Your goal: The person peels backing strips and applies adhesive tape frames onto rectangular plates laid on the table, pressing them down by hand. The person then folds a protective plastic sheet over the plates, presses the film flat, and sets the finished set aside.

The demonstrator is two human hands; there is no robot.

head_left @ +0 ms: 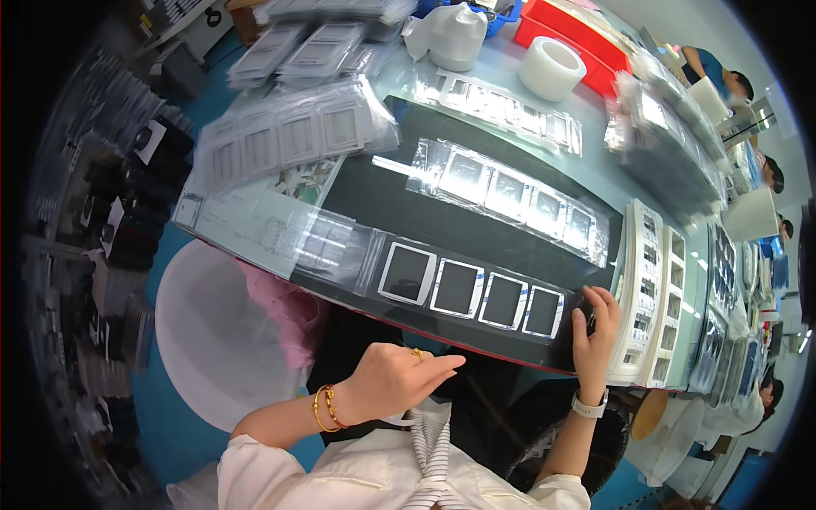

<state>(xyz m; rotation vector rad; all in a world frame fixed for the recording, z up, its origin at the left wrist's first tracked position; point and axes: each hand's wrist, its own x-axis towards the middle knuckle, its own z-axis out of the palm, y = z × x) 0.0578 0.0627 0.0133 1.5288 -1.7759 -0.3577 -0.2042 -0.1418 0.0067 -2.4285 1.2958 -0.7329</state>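
Four square white-framed dark panels (469, 291) lie in a row on a black mat (425, 212) at the table's near edge. My right hand (594, 328) rests at the row's right end, fingers curled on the mat edge beside the last panel (542, 312); whether it grips something small I cannot tell. My left hand (399, 378) hangs below the table edge, fingers loosely closed, holding nothing I can see, with a ring and gold bracelets on it. Farther back on the mat lies a clear plastic sleeve (510, 194) holding several similar panels.
Stacks of bagged white frames (297, 136) fill the table's left and back. White trays of parts (650, 289) stand at the right. A tape roll (551, 68) and red bin (569, 30) sit at the back. A white stool (212, 331) is at my left. Other people work at the far right.
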